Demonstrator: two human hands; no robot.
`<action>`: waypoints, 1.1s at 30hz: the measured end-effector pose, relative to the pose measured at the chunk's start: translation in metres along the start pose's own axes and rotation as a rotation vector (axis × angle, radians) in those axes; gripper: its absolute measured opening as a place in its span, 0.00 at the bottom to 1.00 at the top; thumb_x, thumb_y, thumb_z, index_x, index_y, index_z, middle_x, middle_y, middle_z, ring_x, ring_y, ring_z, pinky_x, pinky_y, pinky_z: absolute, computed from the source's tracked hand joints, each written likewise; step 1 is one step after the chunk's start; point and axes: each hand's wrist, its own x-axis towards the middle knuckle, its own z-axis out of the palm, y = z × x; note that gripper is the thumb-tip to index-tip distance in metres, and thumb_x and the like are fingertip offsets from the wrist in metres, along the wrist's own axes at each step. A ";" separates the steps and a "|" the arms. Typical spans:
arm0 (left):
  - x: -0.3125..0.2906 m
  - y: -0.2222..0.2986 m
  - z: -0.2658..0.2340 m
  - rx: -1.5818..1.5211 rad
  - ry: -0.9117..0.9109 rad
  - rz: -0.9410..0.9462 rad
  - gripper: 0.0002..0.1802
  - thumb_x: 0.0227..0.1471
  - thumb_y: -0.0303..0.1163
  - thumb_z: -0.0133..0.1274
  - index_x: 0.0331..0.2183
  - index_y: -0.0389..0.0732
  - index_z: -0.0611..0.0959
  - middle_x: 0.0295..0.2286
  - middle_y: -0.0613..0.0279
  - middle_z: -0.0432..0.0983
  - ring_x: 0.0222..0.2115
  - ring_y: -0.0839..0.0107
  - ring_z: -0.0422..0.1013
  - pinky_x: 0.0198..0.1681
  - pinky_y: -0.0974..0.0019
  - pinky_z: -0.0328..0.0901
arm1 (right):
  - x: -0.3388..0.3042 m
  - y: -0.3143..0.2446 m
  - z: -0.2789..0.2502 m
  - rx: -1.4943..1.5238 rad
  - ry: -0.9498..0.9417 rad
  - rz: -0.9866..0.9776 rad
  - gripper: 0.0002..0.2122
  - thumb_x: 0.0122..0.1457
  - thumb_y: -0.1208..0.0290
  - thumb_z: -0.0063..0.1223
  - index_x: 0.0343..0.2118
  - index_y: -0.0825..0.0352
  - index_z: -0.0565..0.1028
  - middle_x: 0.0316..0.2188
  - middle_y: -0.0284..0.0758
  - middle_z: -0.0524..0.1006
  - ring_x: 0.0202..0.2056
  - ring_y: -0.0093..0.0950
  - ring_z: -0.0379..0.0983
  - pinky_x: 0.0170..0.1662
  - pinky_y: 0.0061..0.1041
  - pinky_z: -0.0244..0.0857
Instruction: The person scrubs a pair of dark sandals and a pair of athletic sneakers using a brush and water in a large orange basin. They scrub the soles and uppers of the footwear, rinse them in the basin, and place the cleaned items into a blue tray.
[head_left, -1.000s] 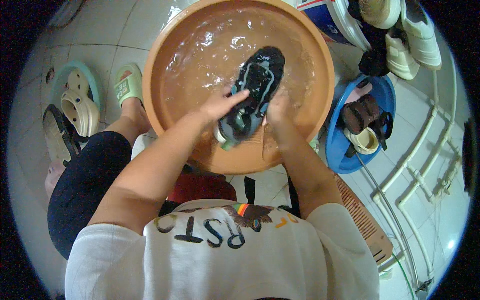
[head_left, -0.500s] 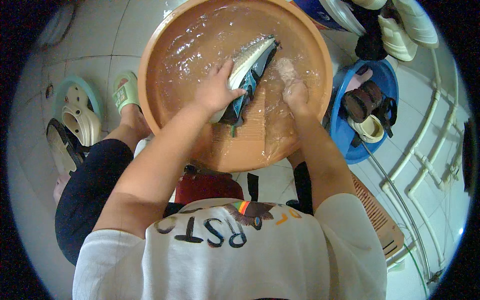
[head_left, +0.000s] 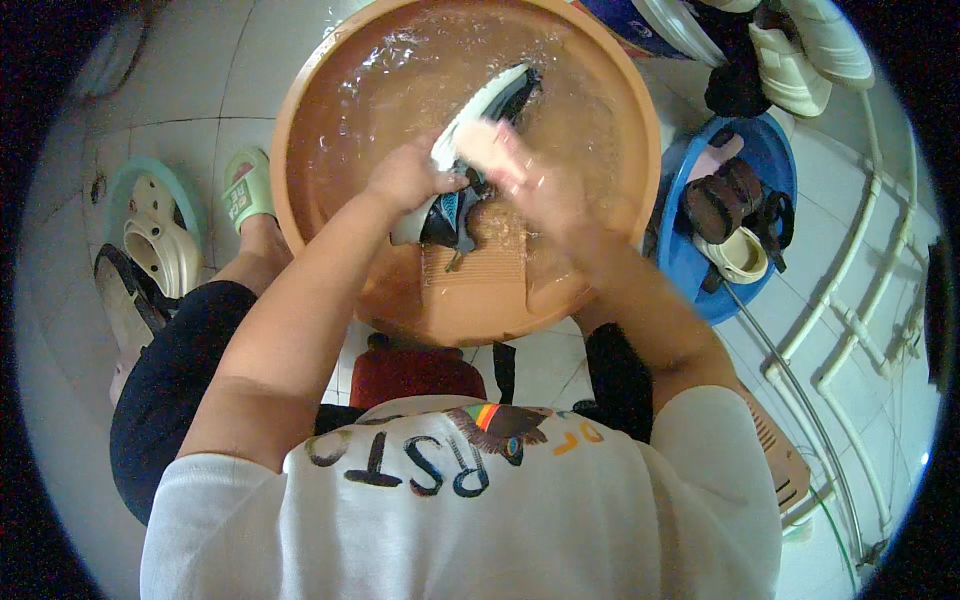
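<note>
L hand (head_left: 410, 178) has its fingers closed round the side of 1 sneaker (head_left: 450, 150), thumb bent over toward the upper; R hand (head_left: 530, 180) is blurred & crosses over the sneaker's middle, so can't tell if its fingers are pressed together or pinching smth small & pale. Sneaker (black, blue & white) sits tilted in the big orange basin (head_left: 651, 130), pale sole edge turned up-left, far end out over the water (head_left: 590, 110), near end by the top of the ridged board (head_left: 475, 290); can't tell if they touch. Looks like wet rubbing, so best to keep the L grip firm near the heel, as wet uppers prob slip, brace the near end on the ridges, rub lengthwise w/ short strokes, & stay low to limit splash. Count, going outward: 1 sneaker, 1 orange basin, 1 ridged board; 1 red stool (head_left: 415, 375) below the basin; 1 green slide (head_left: 247, 190) on the L foot; 1 teal tub (head_left: 192, 190) farther L, w/ cream clogs (head_left: 160, 250), 1 or 2, can't tell; on the R, 1 blue tub (head_left: 690, 275) holding 1 cream clog (head_left: 740, 258) plus brown footwear (head_left: 718, 205), pcs overlapping, no sure count; 1 slotted brown board (head_left: 790, 460) lower R; top R, at least 2 white shoes (head_left: 788, 70), cut off by the view's rim, next to 1 blue-&-white pail (head_left: 635, 25)
</note>
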 end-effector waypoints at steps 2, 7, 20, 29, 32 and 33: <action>-0.005 0.010 -0.004 -0.028 -0.004 0.014 0.40 0.34 0.44 0.63 0.50 0.42 0.68 0.39 0.48 0.73 0.41 0.55 0.70 0.46 0.61 0.62 | 0.025 0.004 -0.025 -0.142 -0.058 0.069 0.28 0.52 0.50 0.50 0.56 0.47 0.60 0.31 0.46 0.76 0.30 0.44 0.74 0.30 0.37 0.67; -0.002 0.015 -0.002 0.084 0.070 0.060 0.41 0.36 0.44 0.61 0.52 0.44 0.65 0.41 0.47 0.72 0.43 0.55 0.69 0.46 0.61 0.62 | 0.038 0.017 0.039 0.345 0.290 0.304 0.28 0.54 0.56 0.49 0.57 0.57 0.56 0.30 0.54 0.74 0.32 0.51 0.72 0.34 0.39 0.67; 0.004 0.007 -0.006 -0.113 0.027 -0.062 0.37 0.38 0.44 0.58 0.48 0.36 0.67 0.39 0.43 0.72 0.42 0.53 0.69 0.46 0.60 0.61 | 0.046 0.046 0.028 0.109 0.104 0.522 0.23 0.56 0.57 0.43 0.56 0.48 0.59 0.37 0.48 0.74 0.39 0.47 0.70 0.43 0.37 0.63; 0.004 0.012 0.006 0.093 0.034 -0.032 0.36 0.38 0.47 0.58 0.47 0.37 0.68 0.38 0.44 0.73 0.41 0.52 0.69 0.46 0.59 0.62 | 0.046 0.038 0.004 0.356 0.342 0.315 0.20 0.60 0.69 0.39 0.55 0.66 0.60 0.50 0.38 0.67 0.50 0.33 0.64 0.54 0.26 0.55; 0.008 0.006 0.007 0.091 0.048 -0.056 0.37 0.37 0.48 0.59 0.46 0.36 0.69 0.39 0.44 0.73 0.42 0.53 0.69 0.46 0.59 0.62 | 0.052 0.008 0.022 0.738 0.249 0.317 0.20 0.60 0.69 0.40 0.55 0.70 0.59 0.52 0.37 0.65 0.52 0.29 0.62 0.55 0.25 0.55; 0.010 0.006 0.006 0.074 0.061 -0.046 0.37 0.36 0.47 0.60 0.46 0.36 0.69 0.39 0.44 0.73 0.42 0.53 0.69 0.45 0.59 0.62 | 0.044 0.008 0.047 0.984 0.213 0.276 0.21 0.60 0.69 0.40 0.55 0.70 0.59 0.53 0.37 0.64 0.53 0.28 0.61 0.55 0.25 0.54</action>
